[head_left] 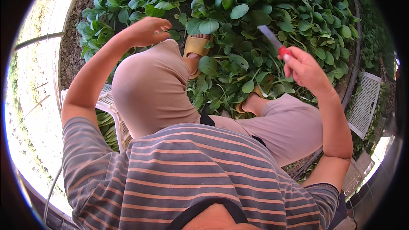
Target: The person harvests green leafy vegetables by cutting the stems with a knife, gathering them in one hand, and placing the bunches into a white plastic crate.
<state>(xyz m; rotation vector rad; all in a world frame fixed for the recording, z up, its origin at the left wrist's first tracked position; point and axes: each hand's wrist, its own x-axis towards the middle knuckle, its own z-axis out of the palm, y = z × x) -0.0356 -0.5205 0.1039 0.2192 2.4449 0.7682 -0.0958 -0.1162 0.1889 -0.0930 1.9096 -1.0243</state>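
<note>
My right hand (302, 65) is closed around the red handle of a knife (271, 36), its flat metal blade pointing up and to the left over the plants. Above my bent left knee, my left hand (148, 32) is held in the air with its fingers curled and apart, nothing seen between them. Leafy green vegetable plants (239, 11) with rounded leaves grow densely in front of me. Flattened leaves and stems (230, 76) lie between my feet, around the yellow sandals (196, 45).
A white plastic crate (118, 118) holding greens stands beside my left hip. Another white crate (365, 105) is at the right, beyond a dark hose or pipe (355, 54) along the bed's edge. Bare soil (73, 38) borders the bed at left.
</note>
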